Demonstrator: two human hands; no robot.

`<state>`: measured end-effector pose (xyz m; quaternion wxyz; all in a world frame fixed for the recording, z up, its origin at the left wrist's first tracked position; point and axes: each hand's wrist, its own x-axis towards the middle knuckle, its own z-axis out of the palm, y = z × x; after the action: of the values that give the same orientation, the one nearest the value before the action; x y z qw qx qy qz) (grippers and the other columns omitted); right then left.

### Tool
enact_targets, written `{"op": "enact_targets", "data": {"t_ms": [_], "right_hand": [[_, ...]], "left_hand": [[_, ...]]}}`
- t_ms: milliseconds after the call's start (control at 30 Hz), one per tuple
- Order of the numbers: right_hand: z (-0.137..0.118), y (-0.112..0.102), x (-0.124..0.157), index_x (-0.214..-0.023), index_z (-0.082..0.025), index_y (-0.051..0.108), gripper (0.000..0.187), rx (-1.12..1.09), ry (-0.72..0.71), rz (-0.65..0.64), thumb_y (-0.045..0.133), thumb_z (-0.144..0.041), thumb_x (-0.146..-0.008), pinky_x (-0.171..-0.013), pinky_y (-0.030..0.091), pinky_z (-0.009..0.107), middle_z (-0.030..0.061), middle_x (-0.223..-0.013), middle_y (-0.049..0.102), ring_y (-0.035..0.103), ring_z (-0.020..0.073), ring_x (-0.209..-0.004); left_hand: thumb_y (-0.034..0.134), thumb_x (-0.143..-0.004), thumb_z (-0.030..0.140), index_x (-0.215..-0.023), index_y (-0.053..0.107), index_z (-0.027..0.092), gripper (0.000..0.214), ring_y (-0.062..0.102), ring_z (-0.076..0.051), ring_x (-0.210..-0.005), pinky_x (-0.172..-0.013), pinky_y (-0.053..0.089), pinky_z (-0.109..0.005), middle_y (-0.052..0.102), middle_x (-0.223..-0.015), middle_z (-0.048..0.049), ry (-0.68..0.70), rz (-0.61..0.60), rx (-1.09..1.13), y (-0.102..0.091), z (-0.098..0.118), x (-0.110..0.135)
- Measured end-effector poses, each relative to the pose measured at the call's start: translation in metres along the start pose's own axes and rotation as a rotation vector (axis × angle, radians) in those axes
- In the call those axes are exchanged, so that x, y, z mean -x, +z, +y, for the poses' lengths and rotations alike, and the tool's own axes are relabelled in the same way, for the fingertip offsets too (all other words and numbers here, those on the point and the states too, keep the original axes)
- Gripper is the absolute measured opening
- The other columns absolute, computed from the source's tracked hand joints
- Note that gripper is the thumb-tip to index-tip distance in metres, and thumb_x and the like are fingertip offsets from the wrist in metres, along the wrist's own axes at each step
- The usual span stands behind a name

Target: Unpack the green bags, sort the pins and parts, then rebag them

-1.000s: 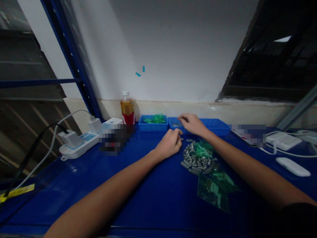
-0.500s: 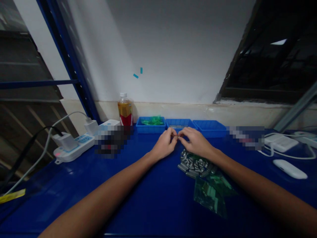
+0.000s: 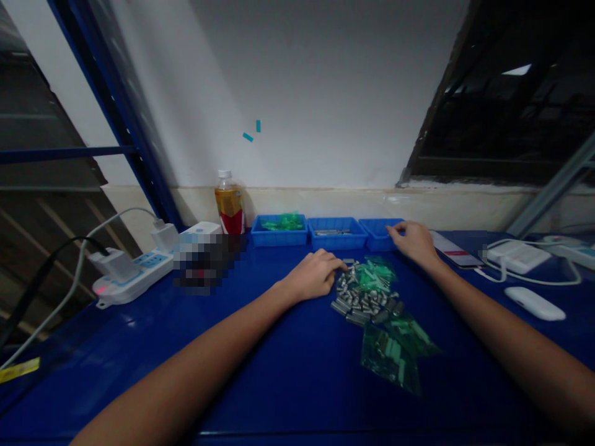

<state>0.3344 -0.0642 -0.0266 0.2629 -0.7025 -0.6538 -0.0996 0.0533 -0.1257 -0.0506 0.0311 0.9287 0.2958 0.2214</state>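
My left hand (image 3: 315,275) rests at the left edge of a pile of small silver metal cylinders (image 3: 357,300); its index finger reaches onto them and the other fingers are bent. Nothing shows in its grasp. My right hand (image 3: 413,241) is at the right blue bin (image 3: 379,230), thumb and fingertips pinched together over its right side. Whatever may be between them is too small to make out. A clear green bag of pale green strips (image 3: 374,274) lies on the back of the pile. In front is another green plastic bag (image 3: 390,359).
The left blue bin (image 3: 279,237) contains green plastic bags; the middle blue bin (image 3: 338,240) holds thin metal pieces. A drink bottle (image 3: 229,203) and a power strip (image 3: 134,275) stand left. Rightward lie a phone (image 3: 458,249), a white charger (image 3: 520,257) and a white oblong case (image 3: 534,303).
My hands, fingertips together above the pile before, have parted. The right moved right to the right bin; the left lowered to the pile's edge. The bag on the pile is now uncovered.
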Motion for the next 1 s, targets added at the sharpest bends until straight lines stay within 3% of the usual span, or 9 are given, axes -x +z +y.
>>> {"op": "enact_targets", "data": {"t_ms": [233, 567, 700, 833, 1000], "right_hand": [[-0.006, 0.008, 0.002, -0.086, -0.022, 0.071, 0.038, 0.001, 0.124, -0.001, 0.043, -0.046, -0.083, -0.078, 0.039, 0.050, 0.0130, -0.094, 0.069, 0.053, 0.0372, -0.102], [-0.017, -0.008, 0.013, -0.085, -0.019, 0.070, 0.035, -0.039, 0.040, 0.039, 0.042, -0.041, -0.085, -0.083, 0.038, 0.043, 0.0122, -0.099, 0.067, 0.051, 0.0327, -0.103], [-0.045, -0.019, 0.036, -0.079, -0.020, 0.066, 0.027, -0.158, -0.280, 0.098, 0.044, -0.033, -0.087, -0.082, 0.039, 0.034, 0.0075, -0.089, 0.068, 0.056, 0.0232, -0.089], [-0.080, -0.021, 0.062, -0.090, -0.020, 0.063, 0.017, -0.202, -0.651, 0.095, 0.049, -0.029, -0.086, -0.075, 0.038, 0.036, 0.0061, -0.086, 0.067, 0.055, 0.0236, -0.085], [-0.098, -0.016, 0.073, -0.099, -0.019, 0.058, 0.016, -0.168, -0.816, 0.053, 0.052, -0.025, -0.085, -0.075, 0.036, 0.036, 0.0079, -0.092, 0.065, 0.054, 0.0248, -0.089]], "left_hand": [[0.045, -0.084, 0.014, -0.104, 0.060, 0.024, 0.027, 0.051, -0.021, -0.098, -0.085, 0.041, -0.034, 0.062, -0.101, -0.0040, 0.055, -0.022, 0.017, -0.007, 0.005, 0.001], [0.048, -0.083, 0.018, -0.085, 0.057, 0.019, 0.009, 0.053, -0.019, -0.088, -0.083, 0.041, -0.032, 0.061, -0.089, -0.0037, 0.010, -0.001, 0.098, -0.004, 0.002, -0.001], [0.049, -0.077, 0.010, -0.085, 0.055, 0.018, 0.013, 0.055, -0.018, -0.083, -0.078, 0.044, -0.031, 0.061, -0.086, -0.0043, -0.078, 0.093, 0.258, 0.001, -0.006, -0.002], [0.045, -0.078, 0.008, -0.090, 0.046, 0.018, 0.015, 0.058, -0.014, -0.074, -0.068, 0.046, -0.026, 0.061, -0.085, -0.0031, -0.159, 0.176, 0.371, 0.004, -0.015, -0.004], [0.053, -0.081, 0.015, -0.085, 0.037, 0.019, 0.017, 0.060, -0.011, -0.077, -0.072, 0.046, -0.023, 0.060, -0.080, 0.0005, -0.318, 0.380, 0.942, 0.004, -0.010, -0.010]]}}
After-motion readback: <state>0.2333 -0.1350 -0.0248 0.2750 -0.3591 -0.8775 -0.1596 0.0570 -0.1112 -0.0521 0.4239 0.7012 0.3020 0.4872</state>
